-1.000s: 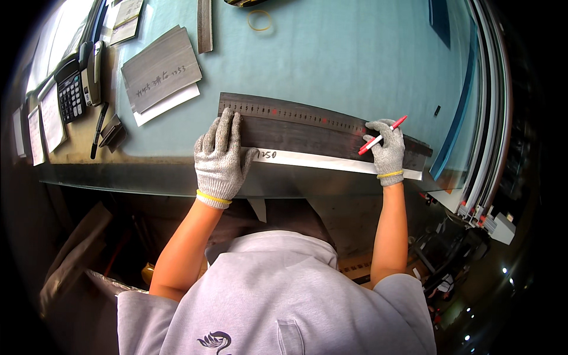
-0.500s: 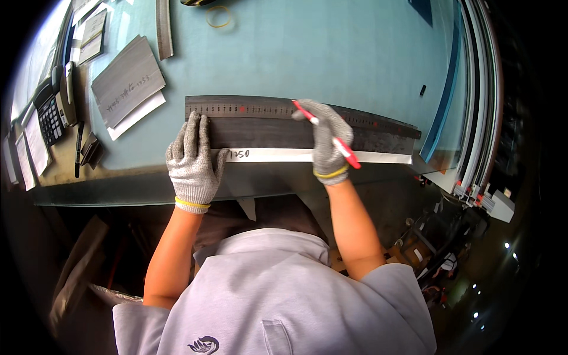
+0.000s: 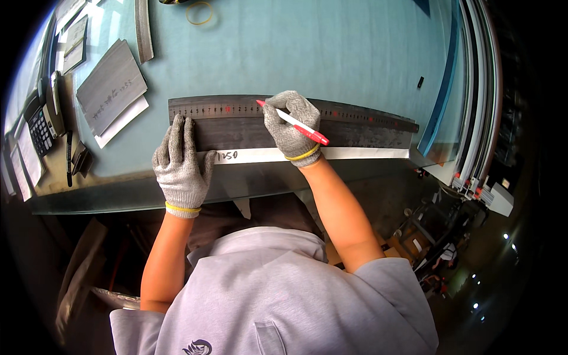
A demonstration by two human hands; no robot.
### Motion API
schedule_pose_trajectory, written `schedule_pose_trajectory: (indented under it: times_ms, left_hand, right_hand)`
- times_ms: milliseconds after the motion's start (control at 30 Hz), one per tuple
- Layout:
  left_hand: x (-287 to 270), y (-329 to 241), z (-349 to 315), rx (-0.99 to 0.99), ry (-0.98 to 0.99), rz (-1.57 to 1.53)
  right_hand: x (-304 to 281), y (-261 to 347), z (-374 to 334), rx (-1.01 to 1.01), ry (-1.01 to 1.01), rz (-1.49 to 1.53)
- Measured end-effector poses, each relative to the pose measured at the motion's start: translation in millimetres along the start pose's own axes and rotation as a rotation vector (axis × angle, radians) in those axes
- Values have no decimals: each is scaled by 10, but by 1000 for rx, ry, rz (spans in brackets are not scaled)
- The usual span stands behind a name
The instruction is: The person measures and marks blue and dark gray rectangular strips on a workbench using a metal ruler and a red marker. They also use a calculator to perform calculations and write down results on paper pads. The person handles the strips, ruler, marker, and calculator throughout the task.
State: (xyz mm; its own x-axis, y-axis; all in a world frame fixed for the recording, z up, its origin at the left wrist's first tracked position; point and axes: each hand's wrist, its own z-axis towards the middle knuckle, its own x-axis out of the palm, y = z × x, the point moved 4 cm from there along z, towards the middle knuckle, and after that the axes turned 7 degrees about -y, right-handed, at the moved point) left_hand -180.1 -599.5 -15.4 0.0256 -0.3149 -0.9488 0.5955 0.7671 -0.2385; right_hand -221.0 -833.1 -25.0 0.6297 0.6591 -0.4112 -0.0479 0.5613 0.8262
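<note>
A long steel ruler (image 3: 244, 110) lies across a dark flat strip of material (image 3: 228, 131) near the table's front edge. Along the strip's near side runs a narrow white paper strip (image 3: 254, 155) with handwriting on it. My left hand (image 3: 180, 165), in a grey knit glove, rests flat with fingers extended over the left end, fingertips at the ruler's lower edge. In my gloved right hand (image 3: 296, 124) is a red and white pen (image 3: 296, 126), its red tip slanting up and left over the ruler's scale. Whether the tip touches cannot be made out.
On the left of the blue-green table (image 3: 284, 47) lie grey handwritten sheets (image 3: 112, 89), a desk telephone (image 3: 47, 121) and a black pen (image 3: 69, 160). A yellow rubber band (image 3: 199, 13) is at the back. Metal rails (image 3: 488, 89) border the right side.
My right hand has moved left along the ruler with the pen, whose tip now lies farther left on the scale. The whole view has shifted slightly; my left hand stays on the strip's left end.
</note>
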Motion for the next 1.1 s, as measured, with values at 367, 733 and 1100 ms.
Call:
schedule_pose_trajectory:
  times_ms: [367, 733, 1100]
  left_hand:
    - [-6, -3, 7, -1, 14, 16]
    - [-9, -2, 10, -1, 2, 3]
    - [-4, -16, 21, 0, 13, 1]
  right_hand:
    - [26, -14, 16, -70, 23, -27]
    - [19, -11, 27, -1, 7, -4]
    - [-470, -346, -194, 464, -264, 304]
